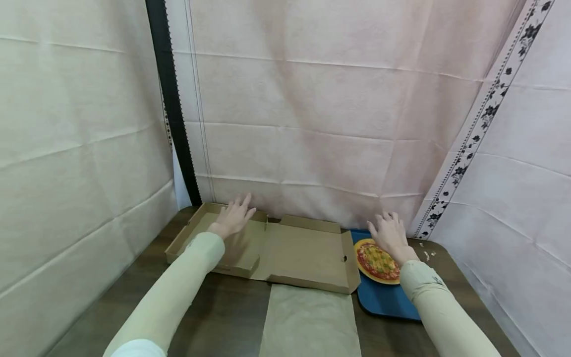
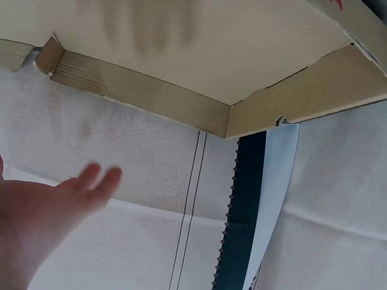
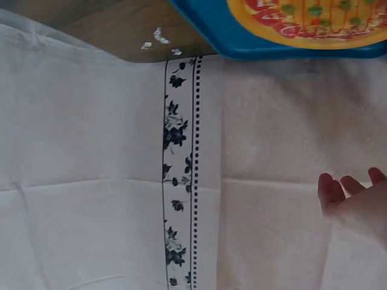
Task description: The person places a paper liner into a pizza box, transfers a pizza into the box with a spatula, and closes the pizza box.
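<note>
An unfolded cardboard pizza box (image 1: 308, 253) lies flat on the table, its deeper tray part at the left. Over that part my left hand (image 1: 234, 216) hovers with fingers spread, holding nothing; the left wrist view shows the hand (image 2: 57, 211) below the box's side walls (image 2: 145, 90). A round pizza (image 1: 376, 260) rests on a blue tray (image 1: 385, 300) to the right of the box. Above the pizza's upper right edge is my right hand (image 1: 389, 235), fingers loosely bent and empty. In the right wrist view that hand (image 3: 357, 202) is apart from the pizza (image 3: 314, 24).
A sheet of brown paper (image 1: 311, 322) lies on the dark wooden table (image 1: 218, 307) in front of the box. Small white scraps (image 1: 427, 255) lie right of the tray. Pale cloth curtains (image 1: 312, 99) hang behind and at both sides.
</note>
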Demonstrator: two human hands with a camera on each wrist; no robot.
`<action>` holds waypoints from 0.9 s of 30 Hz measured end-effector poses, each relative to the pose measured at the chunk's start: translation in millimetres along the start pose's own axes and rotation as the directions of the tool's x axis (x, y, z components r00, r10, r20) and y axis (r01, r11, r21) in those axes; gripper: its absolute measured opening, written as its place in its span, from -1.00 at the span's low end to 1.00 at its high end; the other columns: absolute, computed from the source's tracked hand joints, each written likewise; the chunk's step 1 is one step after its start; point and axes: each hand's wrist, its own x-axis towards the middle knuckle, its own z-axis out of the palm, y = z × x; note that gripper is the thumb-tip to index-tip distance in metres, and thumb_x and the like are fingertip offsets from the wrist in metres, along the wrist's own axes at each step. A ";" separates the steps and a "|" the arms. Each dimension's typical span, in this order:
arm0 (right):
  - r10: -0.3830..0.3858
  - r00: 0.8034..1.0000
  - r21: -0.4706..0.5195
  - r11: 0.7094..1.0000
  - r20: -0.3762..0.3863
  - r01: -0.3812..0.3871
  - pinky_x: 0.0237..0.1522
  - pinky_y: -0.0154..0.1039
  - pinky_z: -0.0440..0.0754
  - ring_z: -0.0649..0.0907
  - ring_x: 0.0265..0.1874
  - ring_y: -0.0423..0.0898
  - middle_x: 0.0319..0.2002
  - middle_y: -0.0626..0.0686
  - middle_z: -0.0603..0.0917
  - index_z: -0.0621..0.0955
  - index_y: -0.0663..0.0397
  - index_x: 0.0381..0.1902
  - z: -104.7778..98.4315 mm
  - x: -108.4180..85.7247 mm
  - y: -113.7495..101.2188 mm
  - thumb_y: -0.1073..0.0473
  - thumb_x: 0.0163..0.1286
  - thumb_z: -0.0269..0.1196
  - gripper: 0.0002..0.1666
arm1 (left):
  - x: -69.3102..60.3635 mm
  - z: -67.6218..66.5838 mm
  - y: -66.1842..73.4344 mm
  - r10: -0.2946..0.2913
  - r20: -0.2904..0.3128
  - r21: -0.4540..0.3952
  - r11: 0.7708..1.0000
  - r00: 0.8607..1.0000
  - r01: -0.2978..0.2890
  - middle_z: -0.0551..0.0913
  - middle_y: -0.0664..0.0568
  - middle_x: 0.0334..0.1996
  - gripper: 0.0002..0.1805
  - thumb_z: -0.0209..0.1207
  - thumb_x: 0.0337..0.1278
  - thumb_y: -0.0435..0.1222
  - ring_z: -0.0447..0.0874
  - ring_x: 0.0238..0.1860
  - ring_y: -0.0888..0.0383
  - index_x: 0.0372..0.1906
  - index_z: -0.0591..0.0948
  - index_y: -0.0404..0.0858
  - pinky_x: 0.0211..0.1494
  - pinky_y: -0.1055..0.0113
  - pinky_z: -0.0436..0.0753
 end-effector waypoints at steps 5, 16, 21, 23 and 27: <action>-0.018 1.000 -0.040 0.999 -0.001 0.018 -0.16 0.18 0.42 0.42 -0.09 0.32 -0.09 0.39 0.61 0.65 0.35 -0.13 9.2 -0.1 -6.4 0.05 0.42 0.13 -0.59 | -1.2 0.8 -0.2 0.062 -0.029 0.020 0.998 0.998 -0.062 0.19 -0.42 0.41 -0.31 -0.25 0.52 -0.02 0.25 0.37 -0.38 0.54 -0.10 -0.24 0.33 -0.23 0.35; 0.010 0.975 0.016 1.000 0.220 -0.014 -0.51 -0.12 0.42 0.47 -0.50 0.04 -0.54 0.11 0.50 0.48 0.10 -0.59 28.8 -0.3 -22.6 0.14 0.38 0.17 -0.67 | -11.7 -1.3 6.0 0.190 -0.061 0.145 0.973 0.980 -0.180 0.59 -0.31 0.06 -0.39 -0.15 0.49 -0.12 0.68 -0.16 -0.10 0.47 0.09 -0.32 -0.10 0.07 0.66; 0.061 0.931 0.046 0.995 0.359 -0.083 -0.65 -0.25 0.28 0.44 -0.69 -0.08 -0.71 -0.04 0.33 0.42 0.07 -0.63 34.1 -5.4 -27.8 0.10 0.41 0.15 -0.61 | -13.7 2.9 11.8 0.262 -0.059 0.181 0.952 0.963 -0.248 0.64 -0.13 -0.27 -0.51 -0.13 0.48 -0.14 0.54 -0.53 0.14 0.34 0.22 -0.30 -0.51 0.33 0.55; 0.069 0.915 0.032 0.995 0.397 -0.089 -0.65 -0.26 0.28 0.43 -0.72 -0.09 -0.75 -0.06 0.28 0.38 0.05 -0.69 36.9 -7.0 -29.6 0.08 0.42 0.14 -0.55 | -15.5 5.7 14.9 0.294 -0.039 0.184 0.942 0.955 -0.282 0.59 -0.06 -0.41 -0.60 -0.14 0.48 -0.15 0.45 -0.63 0.19 0.24 0.27 -0.30 -0.61 0.41 0.45; 0.076 0.896 -0.006 0.997 0.437 -0.081 -0.61 -0.23 0.32 0.45 -0.69 -0.06 -0.73 -0.05 0.27 0.37 0.05 -0.70 42.0 -8.1 -32.2 0.05 0.41 0.15 -0.53 | -22.0 11.6 25.0 0.358 0.001 0.195 0.916 0.934 -0.351 0.46 0.07 -0.58 -0.74 -0.11 0.48 -0.18 0.34 -0.71 0.25 0.04 0.32 -0.28 -0.70 0.47 0.33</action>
